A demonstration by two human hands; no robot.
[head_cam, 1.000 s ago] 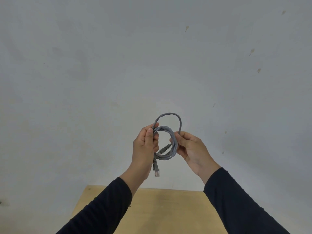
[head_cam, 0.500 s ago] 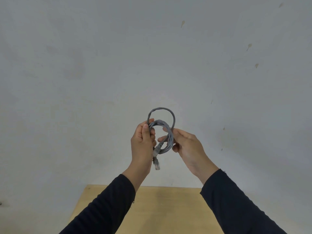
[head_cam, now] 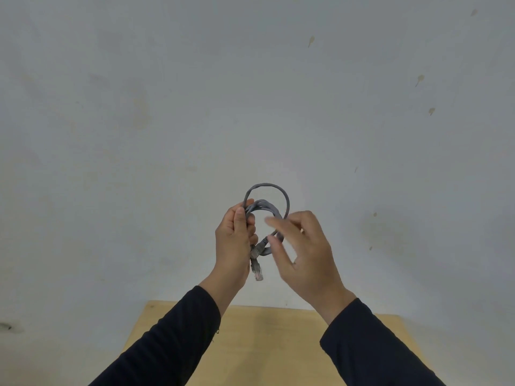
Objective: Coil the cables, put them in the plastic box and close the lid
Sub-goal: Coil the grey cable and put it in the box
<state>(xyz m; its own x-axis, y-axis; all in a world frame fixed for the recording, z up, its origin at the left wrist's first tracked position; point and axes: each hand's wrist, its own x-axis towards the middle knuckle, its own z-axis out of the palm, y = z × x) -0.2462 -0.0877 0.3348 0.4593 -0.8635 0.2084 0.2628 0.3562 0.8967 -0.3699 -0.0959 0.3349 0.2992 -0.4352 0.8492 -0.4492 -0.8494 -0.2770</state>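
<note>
A grey network cable (head_cam: 269, 202) is wound into a small coil and held up in front of the wall. My left hand (head_cam: 234, 246) grips the coil's left side, thumb pressed on the strands. One clear plug (head_cam: 257, 273) dangles below that hand. My right hand (head_cam: 303, 253) is at the coil's right side with its fingers blurred and reaching through the loop near the second plug (head_cam: 260, 247). Whether those fingers pinch the cable I cannot tell. The plastic box is not in view.
A light wooden table (head_cam: 264, 344) lies below my arms, its far edge against a grey wall (head_cam: 250, 93) with small stains. Both forearms wear black sleeves.
My right hand has turned palm away and moved its fingers across and into the coil. The left hand keeps its grip. The coil has stayed at about the same height.
</note>
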